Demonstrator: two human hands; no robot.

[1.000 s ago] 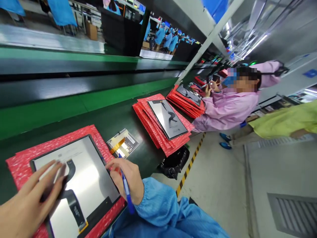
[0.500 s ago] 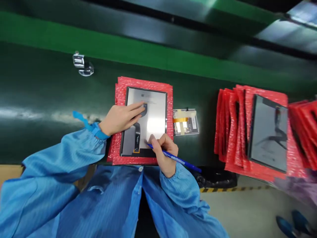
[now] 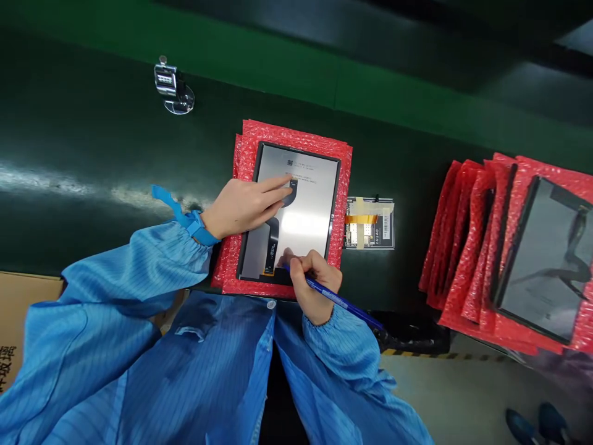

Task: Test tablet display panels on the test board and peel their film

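A display panel (image 3: 308, 213) lies back side up on red bubble-wrap bags (image 3: 296, 133) in front of me. Its back is silvery, with small print near the top and a black flex cable (image 3: 271, 247) at the lower left. My left hand (image 3: 250, 206) rests on the panel's left side, fingers stretched out over its middle. In my right hand (image 3: 317, 284) is a blue pen (image 3: 345, 303), slanting down to the right. Its tip end is at the panel's lower edge, near the flex cable; my fingers partly hide that spot.
Right of the panel lies a small circuit board (image 3: 369, 224) with an orange ribbon and tape. Farther right, more red bubble-wrap bags (image 3: 456, 228) carry another display panel (image 3: 540, 266). A shiny metal stand (image 3: 173, 86) is at the back left. A cardboard box (image 3: 28, 309) sits lower left.
The view has shifted, so the bench items appear moved. My left hand stays flat on the panel, and my right hand still holds the pen at its lower edge.
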